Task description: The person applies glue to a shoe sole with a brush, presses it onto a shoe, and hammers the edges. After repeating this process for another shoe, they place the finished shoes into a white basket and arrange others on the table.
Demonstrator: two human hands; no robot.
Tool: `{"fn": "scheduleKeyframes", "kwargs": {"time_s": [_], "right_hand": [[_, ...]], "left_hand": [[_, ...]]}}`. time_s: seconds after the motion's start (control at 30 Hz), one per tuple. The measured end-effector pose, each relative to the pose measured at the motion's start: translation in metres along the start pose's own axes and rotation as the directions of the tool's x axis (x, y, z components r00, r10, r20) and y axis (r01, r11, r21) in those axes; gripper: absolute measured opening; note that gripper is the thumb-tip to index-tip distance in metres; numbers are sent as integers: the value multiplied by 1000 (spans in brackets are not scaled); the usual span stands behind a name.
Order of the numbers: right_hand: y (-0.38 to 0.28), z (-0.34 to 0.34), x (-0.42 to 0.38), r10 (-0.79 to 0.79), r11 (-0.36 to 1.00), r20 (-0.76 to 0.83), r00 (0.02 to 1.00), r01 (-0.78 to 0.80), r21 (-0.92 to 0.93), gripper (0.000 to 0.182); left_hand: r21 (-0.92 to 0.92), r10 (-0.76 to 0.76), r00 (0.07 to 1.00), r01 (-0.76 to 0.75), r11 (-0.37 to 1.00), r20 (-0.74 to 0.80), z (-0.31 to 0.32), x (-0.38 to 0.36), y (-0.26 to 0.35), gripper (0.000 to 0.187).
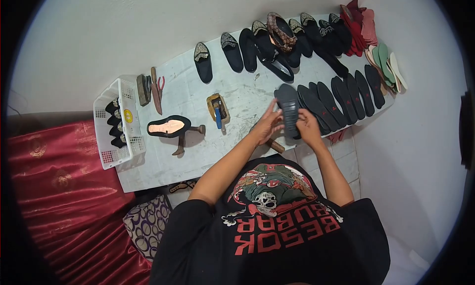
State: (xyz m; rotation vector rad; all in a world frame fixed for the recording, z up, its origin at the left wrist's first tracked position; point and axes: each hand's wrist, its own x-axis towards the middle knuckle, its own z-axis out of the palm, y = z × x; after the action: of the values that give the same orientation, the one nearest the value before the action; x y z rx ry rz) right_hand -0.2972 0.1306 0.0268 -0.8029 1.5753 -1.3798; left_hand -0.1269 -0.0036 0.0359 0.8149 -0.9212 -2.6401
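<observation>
A black shoe sole (289,104) with a ridged middle is held between my two hands over the right part of the table. The fingers of my left hand (267,123) are at its left edge. On the lower right edge, my right hand (308,128) grips it with bent fingers. Another dark sole shows partly from behind it. To the right lies a row of several black soles (329,107), some with small red marks. Below my left hand, a wooden handle (275,146) sticks out at the table's front edge.
On the white table (183,89) are a shoe upper on an iron shoe stand (170,127), a glue tin (216,109) with a blue-handled brush, and pliers (161,83). Black slippers (231,52) line the back. A white basket (121,121) stands left; coloured pieces (383,62) lie right.
</observation>
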Motion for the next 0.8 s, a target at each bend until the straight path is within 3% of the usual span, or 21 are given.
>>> {"fn": "scheduleKeyframes", "kwargs": {"time_s": [0.03,0.13,0.23,0.33,0.43,0.5,0.6,0.7,0.8], "right_hand": [[11,6,0,64,998,101,993,-61,-31,39],[18,40,-8,77,949,262,962,-151,277,37],[0,67,-15,127,966,466,876,-216,143,36],[-12,80,-8,363,902,571,737,-432,-16,32],[24,88,27,338,926,613,714,-135,-353,29],[3,107,41,345,779,536,771,84,-621,35],[17,151,66,113,679,473,874,279,-679,40],[-12,208,78,-28,534,583,812,505,-678,52],[1,236,93,18,420,643,766,578,-700,59]], "left_hand": [[-76,61,998,-63,995,-30,-4,2,-1,81],[-188,161,985,-147,971,65,-30,-5,-3,75],[-394,178,982,-139,909,64,-34,-36,15,66],[-407,191,981,-161,899,36,-60,-61,17,68],[-381,238,971,-226,897,-14,-81,-87,14,79],[-423,243,970,-225,878,-11,-91,-105,15,90],[-442,270,963,-248,862,-15,-95,-134,21,95],[-479,265,964,-228,848,12,-115,-150,12,84],[-435,278,961,-251,864,-3,-124,-160,7,81]]}}
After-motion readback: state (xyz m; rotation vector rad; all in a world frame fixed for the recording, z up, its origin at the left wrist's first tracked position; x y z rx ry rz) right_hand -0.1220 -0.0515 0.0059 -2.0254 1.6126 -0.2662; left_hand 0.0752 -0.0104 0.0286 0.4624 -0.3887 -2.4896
